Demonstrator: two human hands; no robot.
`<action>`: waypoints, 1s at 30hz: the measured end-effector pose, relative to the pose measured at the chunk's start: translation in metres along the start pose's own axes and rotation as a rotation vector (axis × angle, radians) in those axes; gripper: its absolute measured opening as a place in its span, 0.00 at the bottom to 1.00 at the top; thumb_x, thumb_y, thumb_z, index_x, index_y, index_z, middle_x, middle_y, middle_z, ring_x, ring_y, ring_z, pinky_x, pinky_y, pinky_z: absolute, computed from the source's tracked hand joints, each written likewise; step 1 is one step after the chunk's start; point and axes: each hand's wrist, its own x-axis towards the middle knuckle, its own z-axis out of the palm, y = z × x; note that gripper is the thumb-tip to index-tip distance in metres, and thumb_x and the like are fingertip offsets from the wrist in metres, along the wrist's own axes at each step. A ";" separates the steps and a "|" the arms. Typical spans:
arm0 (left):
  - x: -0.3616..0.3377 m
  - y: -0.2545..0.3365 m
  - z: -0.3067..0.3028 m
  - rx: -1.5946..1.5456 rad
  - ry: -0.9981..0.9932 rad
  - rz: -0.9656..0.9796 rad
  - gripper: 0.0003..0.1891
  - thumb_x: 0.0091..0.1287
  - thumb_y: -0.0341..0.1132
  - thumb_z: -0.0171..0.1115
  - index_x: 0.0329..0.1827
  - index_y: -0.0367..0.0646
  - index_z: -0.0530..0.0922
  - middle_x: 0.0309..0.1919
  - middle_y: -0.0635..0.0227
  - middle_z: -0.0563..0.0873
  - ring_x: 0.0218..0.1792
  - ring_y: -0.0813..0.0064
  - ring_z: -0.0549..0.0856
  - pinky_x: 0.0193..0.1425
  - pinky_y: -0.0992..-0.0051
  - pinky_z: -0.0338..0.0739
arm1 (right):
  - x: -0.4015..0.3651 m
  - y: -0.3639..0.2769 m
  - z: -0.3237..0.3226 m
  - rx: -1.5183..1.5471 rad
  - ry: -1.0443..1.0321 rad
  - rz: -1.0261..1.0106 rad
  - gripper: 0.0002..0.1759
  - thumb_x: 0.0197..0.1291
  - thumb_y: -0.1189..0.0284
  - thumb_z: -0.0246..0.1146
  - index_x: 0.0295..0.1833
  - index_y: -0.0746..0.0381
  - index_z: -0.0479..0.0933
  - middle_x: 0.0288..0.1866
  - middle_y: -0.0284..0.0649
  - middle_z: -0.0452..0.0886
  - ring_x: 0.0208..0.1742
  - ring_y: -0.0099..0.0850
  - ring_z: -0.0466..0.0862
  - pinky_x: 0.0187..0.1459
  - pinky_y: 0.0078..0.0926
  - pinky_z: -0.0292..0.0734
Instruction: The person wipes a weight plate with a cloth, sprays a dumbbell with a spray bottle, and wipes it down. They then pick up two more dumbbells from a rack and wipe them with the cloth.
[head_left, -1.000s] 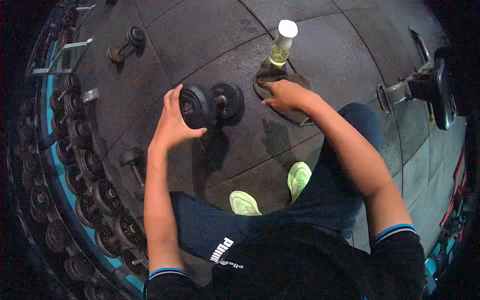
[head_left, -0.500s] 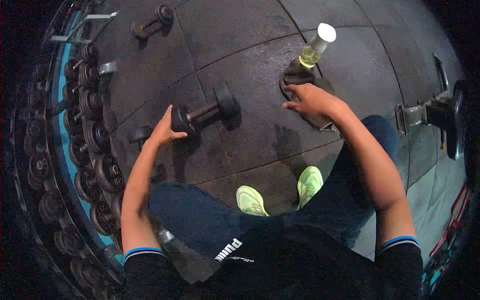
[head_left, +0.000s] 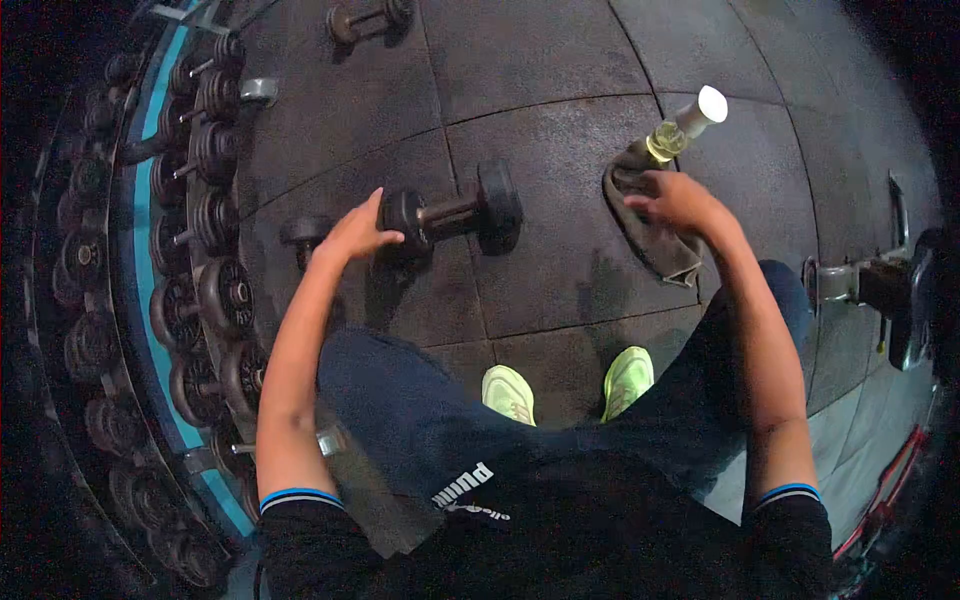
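A black dumbbell (head_left: 452, 214) lies on the floor to the left of centre. My left hand (head_left: 352, 238) is at its left head, with thumb and forefinger spread apart around the end. On the right, a dark towel (head_left: 655, 240) lies crumpled on the floor. Over its upper part is my right hand (head_left: 690, 208), fingers apart and a little bent, the tips overlapping the cloth in this view. Just beyond the towel is a clear bottle (head_left: 668, 142) with yellowish liquid and a white cap.
Racks of dumbbells (head_left: 212, 150) run along the left side beside a blue strip (head_left: 143, 230). Another dumbbell (head_left: 368, 20) lies farther off on the floor, and a smaller one (head_left: 305, 235) is behind my left hand. Metal gym equipment (head_left: 880, 285) stands at the right.
The whole view has shifted, so the dumbbell, towel and bottle appear farther right. Both hands stay near the same things; my right hand's fingers look slightly more bent.
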 end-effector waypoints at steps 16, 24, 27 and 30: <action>-0.072 0.272 0.044 -0.093 -0.096 0.525 0.30 0.62 0.55 0.72 0.57 0.41 0.77 0.45 0.54 0.89 0.53 0.46 0.87 0.58 0.46 0.78 | 0.148 0.138 0.024 0.766 1.037 0.032 0.33 0.55 0.61 0.81 0.56 0.70 0.74 0.50 0.41 0.83 0.50 0.30 0.82 0.55 0.31 0.78; -0.083 0.302 0.086 0.323 -0.241 0.496 0.22 0.63 0.40 0.71 0.60 0.44 0.86 0.59 0.59 0.88 0.63 0.51 0.84 0.73 0.44 0.66 | 0.069 -0.011 -0.013 0.581 0.779 -0.156 0.31 0.59 0.64 0.78 0.64 0.65 0.75 0.45 0.35 0.79 0.44 0.25 0.76 0.48 0.23 0.73; -0.088 0.302 0.069 0.334 -0.273 0.617 0.18 0.62 0.38 0.71 0.55 0.44 0.89 0.57 0.62 0.89 0.61 0.56 0.85 0.67 0.49 0.71 | 0.061 -0.036 0.000 0.688 0.673 -0.227 0.31 0.65 0.59 0.73 0.67 0.64 0.74 0.48 0.36 0.81 0.46 0.26 0.80 0.49 0.26 0.77; -0.066 0.311 0.102 0.434 -0.389 0.575 0.18 0.60 0.37 0.71 0.54 0.47 0.90 0.57 0.62 0.89 0.59 0.58 0.86 0.60 0.48 0.75 | 0.053 -0.080 0.038 0.771 0.556 -0.222 0.28 0.64 0.67 0.71 0.67 0.63 0.73 0.50 0.38 0.83 0.45 0.27 0.82 0.48 0.29 0.79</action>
